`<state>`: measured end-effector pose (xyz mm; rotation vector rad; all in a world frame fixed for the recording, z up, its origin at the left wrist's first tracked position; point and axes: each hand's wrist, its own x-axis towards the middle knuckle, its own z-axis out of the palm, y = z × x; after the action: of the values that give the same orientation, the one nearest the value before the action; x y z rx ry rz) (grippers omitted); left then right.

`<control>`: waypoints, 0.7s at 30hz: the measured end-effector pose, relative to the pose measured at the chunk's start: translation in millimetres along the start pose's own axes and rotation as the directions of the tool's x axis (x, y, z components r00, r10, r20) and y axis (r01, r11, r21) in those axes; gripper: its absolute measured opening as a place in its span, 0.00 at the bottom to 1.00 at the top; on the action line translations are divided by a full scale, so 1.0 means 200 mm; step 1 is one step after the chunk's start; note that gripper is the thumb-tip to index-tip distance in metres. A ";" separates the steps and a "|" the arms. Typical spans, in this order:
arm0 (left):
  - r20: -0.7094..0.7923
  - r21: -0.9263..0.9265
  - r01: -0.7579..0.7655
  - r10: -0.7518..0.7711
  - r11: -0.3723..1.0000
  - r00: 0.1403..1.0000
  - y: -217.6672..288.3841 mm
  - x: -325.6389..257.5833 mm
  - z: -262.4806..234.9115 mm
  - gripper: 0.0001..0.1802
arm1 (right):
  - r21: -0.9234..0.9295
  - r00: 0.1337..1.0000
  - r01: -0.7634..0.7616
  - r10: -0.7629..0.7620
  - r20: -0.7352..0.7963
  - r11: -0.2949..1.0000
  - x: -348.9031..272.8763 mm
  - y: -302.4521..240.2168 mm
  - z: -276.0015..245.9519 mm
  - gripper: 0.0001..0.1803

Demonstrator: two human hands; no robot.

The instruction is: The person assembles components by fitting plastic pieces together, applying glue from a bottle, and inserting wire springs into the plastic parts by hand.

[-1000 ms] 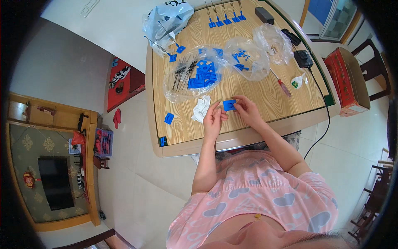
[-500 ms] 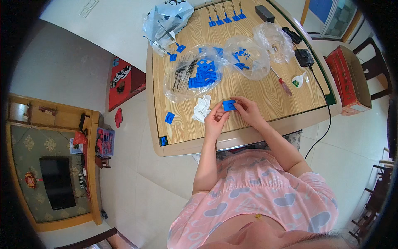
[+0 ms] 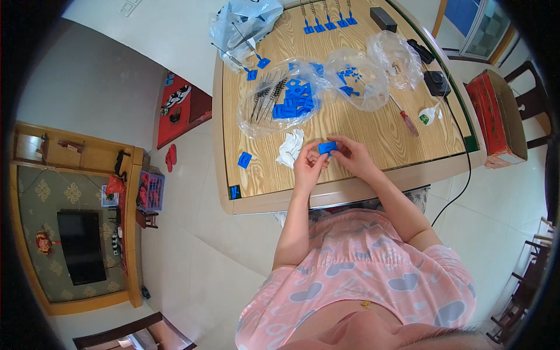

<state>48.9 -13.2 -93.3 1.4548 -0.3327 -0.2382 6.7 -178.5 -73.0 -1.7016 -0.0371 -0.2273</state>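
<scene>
A small blue plastic piece [image 3: 328, 147] is held between both my hands over the near side of the wooden table. My left hand [image 3: 308, 165] pinches its left end, and my right hand [image 3: 353, 157] grips its right end with thumb and fingers. Crumpled white tissue [image 3: 290, 149] lies just left of my left hand. Farther left, a loose blue part [image 3: 244, 160] rests on the wood. Beyond my hands, a clear plastic bag [image 3: 248, 125] holds blue parts [image 3: 297, 102] and dark springs on rods [image 3: 266, 96].
A second clear bag [image 3: 373, 99] contains tiny blue pieces. A red-handled screwdriver [image 3: 408, 121] lies to the right, near a black cable [image 3: 468, 157]. Several spring-and-blue-plate assemblies [image 3: 330, 25] stand in a row at the far edge. A red box [image 3: 493, 116] stands beyond the table's right edge.
The blue piece has tilted in my fingers, so a narrower side now shows. Both hands still hold it. The whole view has shifted slightly.
</scene>
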 end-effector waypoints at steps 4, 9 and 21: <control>-0.028 -0.010 0.010 -0.010 1.000 1.000 0.01 0.00 0.00 0.18 | -0.066 0.997 0.023 -0.018 0.080 0.998 -0.01 -0.04 0.00 0.25; -0.043 -0.042 0.027 -0.029 0.999 0.999 0.01 -0.01 0.01 0.13 | -0.079 0.994 0.011 -0.002 0.110 0.997 0.00 -0.03 -0.01 0.28; -0.317 0.022 -0.073 0.077 0.997 0.945 0.11 -0.03 -0.14 0.11 | 0.036 0.997 -0.066 0.065 0.046 0.997 0.02 0.00 -0.02 0.25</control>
<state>51.9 17.0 -74.9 1.4600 -0.1260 0.0611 9.5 -182.8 -72.1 -1.6675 -0.0183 -0.1389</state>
